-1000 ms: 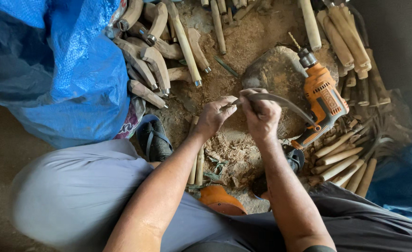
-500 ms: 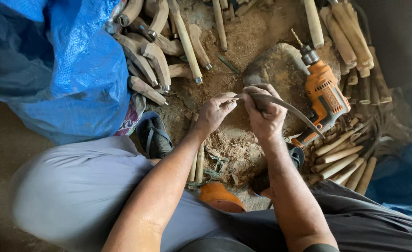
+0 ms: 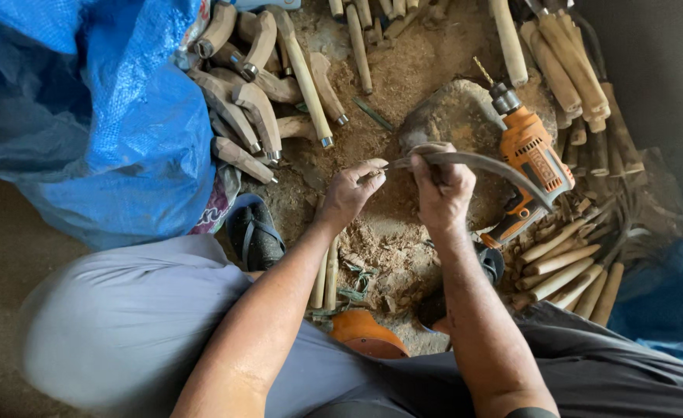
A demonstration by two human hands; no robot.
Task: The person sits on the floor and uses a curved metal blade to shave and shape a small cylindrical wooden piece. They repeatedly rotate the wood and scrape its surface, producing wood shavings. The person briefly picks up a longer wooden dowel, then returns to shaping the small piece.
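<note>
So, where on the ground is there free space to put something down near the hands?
Bare dirt lies between the left hand and the wooden handles beside the blue tarp. Crowded: the right side, with the orange drill and the stick pile.

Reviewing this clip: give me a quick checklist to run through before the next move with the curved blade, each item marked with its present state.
1. Right hand closed around the curved blade: ok.
2. Left hand pinching the blade's near end: ok; what exactly sits between the fingers, cannot tell.
3. Blade free of the orange drill: cannot tell; its far tip runs right up to the drill body.
4. Both hands over the stone and the wood shavings: ok.
5. Ground around the hands uncluttered: not ok; wooden handles and pale sticks lie on both sides.
6. Sandal apart from the blade: ok.
</note>
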